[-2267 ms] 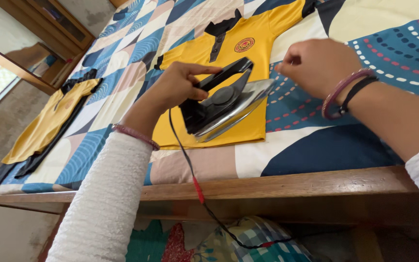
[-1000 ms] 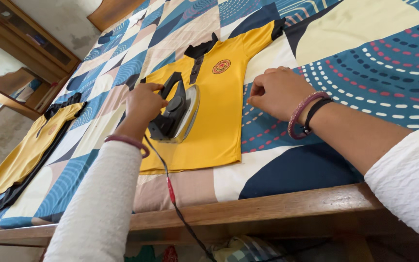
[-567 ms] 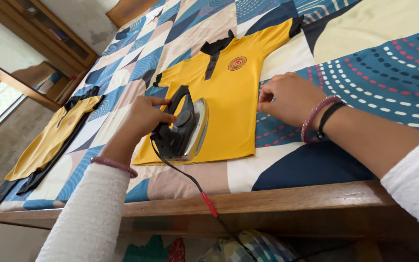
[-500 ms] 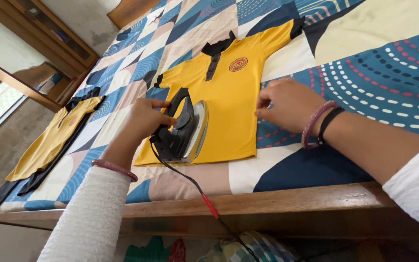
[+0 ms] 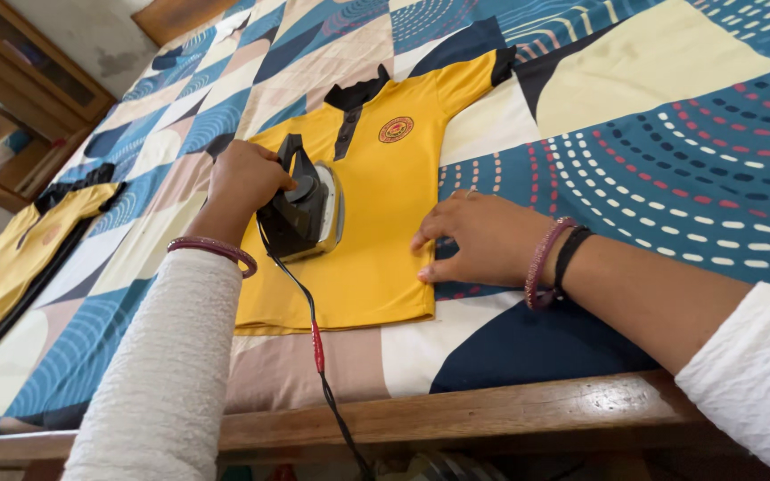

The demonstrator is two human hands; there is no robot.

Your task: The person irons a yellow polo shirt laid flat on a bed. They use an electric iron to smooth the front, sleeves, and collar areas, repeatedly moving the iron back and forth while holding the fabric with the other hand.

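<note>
Here, in the head view, we are ironing a yellow shirt that is lying flat, front up, on a patterned bedspread over a wooden bed frame. Our left hand is closing around the handle of the black iron, which is sitting on the left half of the shirt's body, its cord running down over the frame. Our right hand is lying spread and holding nothing, fingertips pressing the shirt's right edge flat. We judge the work to be midway: the lower body is looking smooth, while the collar, sleeves and right side are probably waiting. A second yellow shirt is lying well apart at the left.
</note>
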